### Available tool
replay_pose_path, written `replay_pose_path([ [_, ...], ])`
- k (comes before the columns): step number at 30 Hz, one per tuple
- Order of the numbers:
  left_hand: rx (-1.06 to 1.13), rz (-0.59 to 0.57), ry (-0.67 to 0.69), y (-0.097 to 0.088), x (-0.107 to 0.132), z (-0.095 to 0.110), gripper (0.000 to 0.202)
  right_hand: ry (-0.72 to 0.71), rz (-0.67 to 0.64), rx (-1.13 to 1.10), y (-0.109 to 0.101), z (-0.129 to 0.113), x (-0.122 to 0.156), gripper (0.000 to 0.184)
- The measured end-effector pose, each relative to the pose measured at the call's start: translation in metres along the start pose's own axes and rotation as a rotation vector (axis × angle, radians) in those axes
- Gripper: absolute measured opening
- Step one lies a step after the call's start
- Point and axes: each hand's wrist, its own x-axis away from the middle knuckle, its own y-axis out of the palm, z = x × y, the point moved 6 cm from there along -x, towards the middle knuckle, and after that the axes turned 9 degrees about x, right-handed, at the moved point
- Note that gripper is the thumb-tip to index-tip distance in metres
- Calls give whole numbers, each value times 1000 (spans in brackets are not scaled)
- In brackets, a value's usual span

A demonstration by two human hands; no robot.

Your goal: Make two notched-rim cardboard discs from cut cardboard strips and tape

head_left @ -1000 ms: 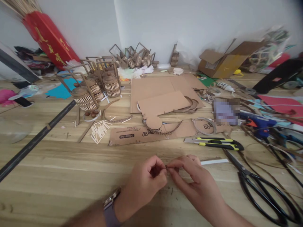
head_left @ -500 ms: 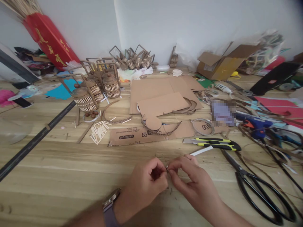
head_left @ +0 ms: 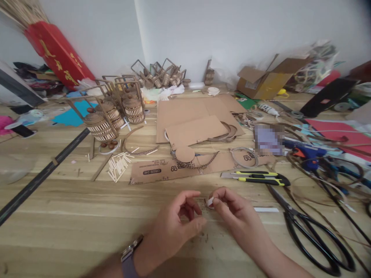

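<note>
My right hand (head_left: 239, 216) pinches a narrow white strip (head_left: 210, 201) between thumb and forefinger. A white length (head_left: 266, 209) shows on the other side of that hand; it looks like the same strip, its middle hidden by the hand. My left hand (head_left: 182, 220), with a watch (head_left: 131, 249) on the wrist, is just to the left. Its thumb and fingers are apart with nothing between them. Small dark scraps lie on the tabletop (head_left: 87, 227) below the hands. Beyond the right hand lie a utility knife (head_left: 256, 178) and black-handled scissors (head_left: 313, 231).
Cardboard pieces (head_left: 191, 129) lie ahead, with small sticks (head_left: 118, 166) to their left. Several small lidded baskets (head_left: 100, 125) stand at left, near a long black strip (head_left: 43, 173). A blue glue gun (head_left: 310, 152) and curled brown strips crowd the right. A cardboard box (head_left: 269, 83) stands behind.
My left hand has come away from the right and its fingers have parted. The white strip's long part has swung from slanting upward to nearly level. The view has shifted slightly.
</note>
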Motion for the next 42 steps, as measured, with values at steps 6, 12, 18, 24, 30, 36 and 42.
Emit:
replay_pose_path([
  [6,-186,18,145,-1,-2,9,20,17,-114,-89,13,-3,6,23],
  [12,-23,94,127,-13,-6,11,26,-41,-77,-246,8,-2,7,32],
  [18,187,210,10,-27,-11,6,51,44,-254,-702,10,1,12,33],
  [24,275,398,47,-48,-16,-6,52,-239,28,-359,-22,-3,-2,17],
  [30,307,542,72,-64,-15,-8,54,-533,337,583,-38,-4,-12,14],
  [36,363,627,124,-72,-15,3,54,-499,454,870,-55,14,-24,20],
  [42,460,681,131,-74,-17,12,57,-206,462,603,-83,31,-34,33],
])
